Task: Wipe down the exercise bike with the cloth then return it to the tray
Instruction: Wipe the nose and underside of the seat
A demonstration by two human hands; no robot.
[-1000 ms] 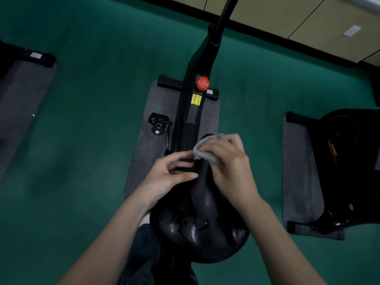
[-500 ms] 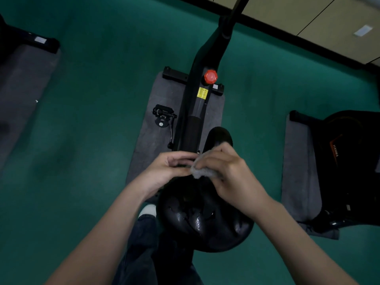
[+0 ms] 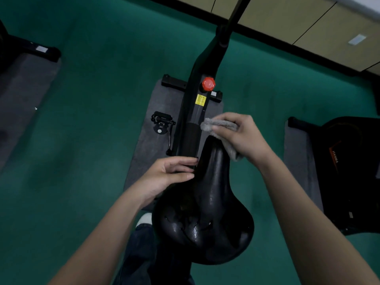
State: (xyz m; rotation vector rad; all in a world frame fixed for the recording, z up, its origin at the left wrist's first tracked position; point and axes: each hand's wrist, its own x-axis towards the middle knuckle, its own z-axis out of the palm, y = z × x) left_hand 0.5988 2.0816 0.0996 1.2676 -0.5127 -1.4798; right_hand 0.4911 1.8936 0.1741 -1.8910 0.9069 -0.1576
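My right hand (image 3: 244, 138) gripped grey cloth (image 3: 218, 124), bunched at nose of bike saddle (image 3: 207, 202). Saddle's long axis ran from nose back toward me, wide rear nearest. My left hand (image 3: 166, 175), fingers straight, touched saddle's left side. Tray out of view.

A green floor (image 3: 82, 140) carried everything and ran to a black skirting strip (image 3: 267, 36) along its far edge. At its middle lay a grey mat (image 3: 156, 145), and the exercise bike (image 3: 191, 120) stood on it, its black front foot bar (image 3: 174, 82) across the mat's far end. A second grey mat (image 3: 22, 95) lay at the left edge under another black foot bar (image 3: 41, 51). A third mat (image 3: 296, 153) near the right edge bore a black machine (image 3: 349, 171). A white shoe toe (image 3: 145, 220) rested by the middle mat's near end.
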